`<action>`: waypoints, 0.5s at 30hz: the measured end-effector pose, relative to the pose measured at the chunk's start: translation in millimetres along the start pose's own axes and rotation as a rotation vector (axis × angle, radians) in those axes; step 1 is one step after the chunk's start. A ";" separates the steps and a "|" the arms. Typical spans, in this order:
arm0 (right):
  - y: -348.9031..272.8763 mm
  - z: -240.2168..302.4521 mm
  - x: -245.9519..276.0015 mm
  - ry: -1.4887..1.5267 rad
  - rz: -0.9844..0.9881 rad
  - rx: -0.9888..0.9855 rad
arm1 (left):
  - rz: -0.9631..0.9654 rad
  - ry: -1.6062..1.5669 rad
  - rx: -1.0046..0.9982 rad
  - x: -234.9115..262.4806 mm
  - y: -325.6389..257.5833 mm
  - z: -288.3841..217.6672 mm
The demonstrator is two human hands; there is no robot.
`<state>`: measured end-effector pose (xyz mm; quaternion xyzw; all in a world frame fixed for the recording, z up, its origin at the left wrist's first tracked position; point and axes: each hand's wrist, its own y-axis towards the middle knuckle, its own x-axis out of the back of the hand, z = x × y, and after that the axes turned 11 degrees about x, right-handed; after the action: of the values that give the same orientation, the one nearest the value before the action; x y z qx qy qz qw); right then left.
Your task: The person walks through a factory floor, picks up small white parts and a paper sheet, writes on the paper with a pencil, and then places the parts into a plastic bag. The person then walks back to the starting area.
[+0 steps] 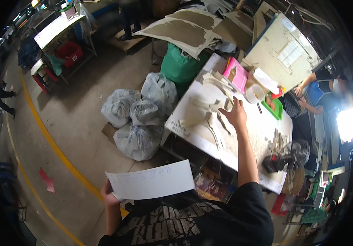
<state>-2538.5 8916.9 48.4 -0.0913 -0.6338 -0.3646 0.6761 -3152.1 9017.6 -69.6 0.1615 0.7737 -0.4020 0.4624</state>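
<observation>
My left hand (109, 194) grips the left end of a white sheet of paper (150, 180) with faint handwriting, held out in front of my body. Over the white table (242, 141), my right hand (237, 115) reaches out with its fingers apart and nothing visible in it. Just left of those fingers lie several pale, curved cut pieces (214, 128), with a darker strip (224, 124) beside them. More pale strips (217, 83) are piled toward the table's far edge. Whether my fingertips touch any piece, I cannot tell.
Beyond my right hand are a pink folder (237, 76), a clear round container (254, 94) and a green tray (275, 110). A fan (298, 152) stands at the right corner. Stuffed plastic bags (137, 141) and a green sack (178, 65) flank the table. Another person (322, 94) works at right.
</observation>
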 end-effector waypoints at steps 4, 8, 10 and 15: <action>95.5 -21.4 -23.6 -0.090 0.137 0.007 | 0.141 0.186 -0.195 -34.3 54.0 7.3; 173.6 -45.6 -55.9 -0.126 0.225 0.121 | 0.456 0.106 -0.119 -91.3 111.5 15.0; 199.0 -54.9 -72.2 -0.151 0.273 0.172 | 0.579 0.031 -0.040 -122.3 135.7 24.0; 222.3 -67.1 -113.2 -0.210 0.486 0.184 | 0.568 -0.065 0.045 -158.2 165.3 40.6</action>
<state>-2342.4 9079.8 7.1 -0.2162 -0.6902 -0.1213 0.6799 -2943.3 9108.8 -24.2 0.3689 0.6730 -0.2785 0.5774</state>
